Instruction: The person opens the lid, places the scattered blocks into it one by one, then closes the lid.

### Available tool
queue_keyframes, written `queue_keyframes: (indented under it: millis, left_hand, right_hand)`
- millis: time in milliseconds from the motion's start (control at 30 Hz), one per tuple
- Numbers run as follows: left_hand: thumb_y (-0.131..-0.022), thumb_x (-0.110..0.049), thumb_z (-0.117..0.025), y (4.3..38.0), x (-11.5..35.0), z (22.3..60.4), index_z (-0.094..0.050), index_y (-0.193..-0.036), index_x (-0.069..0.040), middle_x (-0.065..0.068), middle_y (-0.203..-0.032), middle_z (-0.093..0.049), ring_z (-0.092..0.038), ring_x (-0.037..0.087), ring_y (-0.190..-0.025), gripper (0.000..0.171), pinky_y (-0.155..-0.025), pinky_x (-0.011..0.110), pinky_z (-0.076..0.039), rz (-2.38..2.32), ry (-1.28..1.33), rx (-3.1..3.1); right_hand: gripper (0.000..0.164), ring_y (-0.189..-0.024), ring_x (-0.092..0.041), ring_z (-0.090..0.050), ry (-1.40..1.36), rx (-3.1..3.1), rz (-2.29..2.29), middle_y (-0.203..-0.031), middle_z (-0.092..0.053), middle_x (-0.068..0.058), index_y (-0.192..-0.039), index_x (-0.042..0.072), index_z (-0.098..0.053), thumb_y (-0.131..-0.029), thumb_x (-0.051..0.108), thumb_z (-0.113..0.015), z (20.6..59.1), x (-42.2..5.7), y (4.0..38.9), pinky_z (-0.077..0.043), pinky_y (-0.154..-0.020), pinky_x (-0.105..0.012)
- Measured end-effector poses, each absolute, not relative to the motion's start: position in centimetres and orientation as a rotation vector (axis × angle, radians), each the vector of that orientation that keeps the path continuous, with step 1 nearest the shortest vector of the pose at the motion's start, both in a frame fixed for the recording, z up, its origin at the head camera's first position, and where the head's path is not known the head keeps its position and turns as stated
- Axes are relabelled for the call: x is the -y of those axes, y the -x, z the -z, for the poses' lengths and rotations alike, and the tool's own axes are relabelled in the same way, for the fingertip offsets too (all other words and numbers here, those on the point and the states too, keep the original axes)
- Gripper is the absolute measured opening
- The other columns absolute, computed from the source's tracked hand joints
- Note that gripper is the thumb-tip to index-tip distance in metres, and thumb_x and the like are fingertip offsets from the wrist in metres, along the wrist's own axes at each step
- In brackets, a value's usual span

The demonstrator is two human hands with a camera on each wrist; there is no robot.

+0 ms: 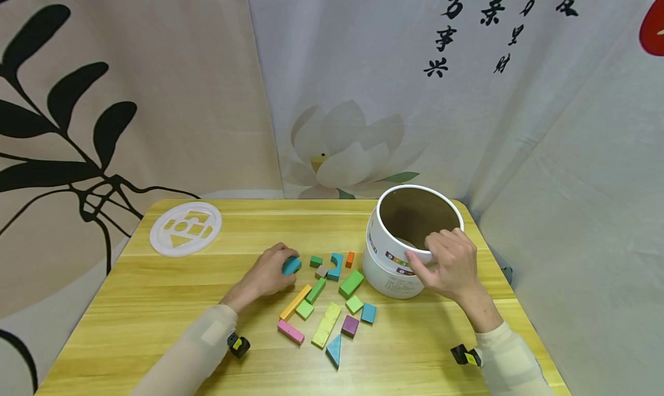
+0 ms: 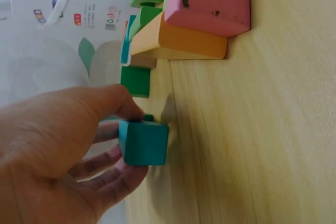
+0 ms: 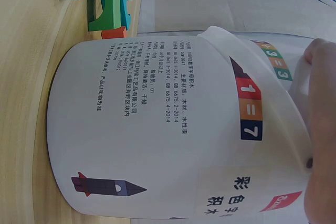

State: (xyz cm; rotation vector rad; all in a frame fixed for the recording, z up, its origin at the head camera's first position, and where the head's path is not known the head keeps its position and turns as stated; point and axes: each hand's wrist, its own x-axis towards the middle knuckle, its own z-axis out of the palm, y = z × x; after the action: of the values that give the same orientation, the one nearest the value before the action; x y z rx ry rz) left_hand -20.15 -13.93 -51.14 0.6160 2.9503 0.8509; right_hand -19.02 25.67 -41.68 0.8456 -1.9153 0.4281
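My left hand pinches a blue block between thumb and fingers, left of the scattered blocks. In the left wrist view the blue block is held close over the wood. My right hand grips the near right rim of a white bucket, its thumb on the outside. The bucket's mouth faces up, with part of its inside in shadow. Printed text and a rocket picture show on the bucket's side in the right wrist view. Just right of the left hand lies a small green block.
Several coloured blocks lie mid-table, among them a yellow block, a pink block, a blue triangle and a blue arch. A white lid with shaped holes lies at the back left. Behind the table hangs a printed curtain.
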Motion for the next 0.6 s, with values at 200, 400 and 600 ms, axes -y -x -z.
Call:
queue_keyframes:
  millis: [200,400,600]
  left_hand:
    - [-0.081,-0.010,-0.080,20.1,14.6,50.9,-0.072,-0.124,0.000,0.014,-0.113,-0.066,-0.060,0.022,-0.088,0.045,-0.074,0.035,-0.055,-0.861,-0.639,-2.958]
    - [-0.080,-0.009,-0.081,20.0,14.9,50.1,-0.072,-0.124,0.000,0.014,-0.113,-0.067,-0.062,0.021,-0.088,0.046,-0.073,0.034,-0.058,-0.918,-0.650,-2.976]
    - [-0.080,-0.009,-0.080,20.3,14.6,48.5,-0.073,-0.124,-0.001,0.012,-0.114,-0.067,-0.063,0.019,-0.086,0.045,-0.072,0.034,-0.059,-0.981,-0.708,-3.032]
  right_hand:
    - [0.046,-0.047,-0.012,-0.027,-0.841,1.914,-0.422,-0.052,-0.025,0.009,-0.055,0.014,-0.036,-0.082,0.040,-0.064,41.7,-25.7,19.0,-0.020,-0.046,-0.032]
    - [0.047,-0.046,-0.013,-0.028,-0.838,1.911,-0.419,-0.052,-0.025,0.009,-0.055,0.013,-0.037,-0.082,0.040,-0.063,41.7,-25.8,19.0,-0.020,-0.046,-0.033]
    - [0.047,-0.046,-0.013,-0.027,-0.842,1.902,-0.426,-0.052,-0.026,0.008,-0.055,0.013,-0.037,-0.083,0.040,-0.063,41.6,-25.7,19.0,-0.019,-0.046,-0.032]
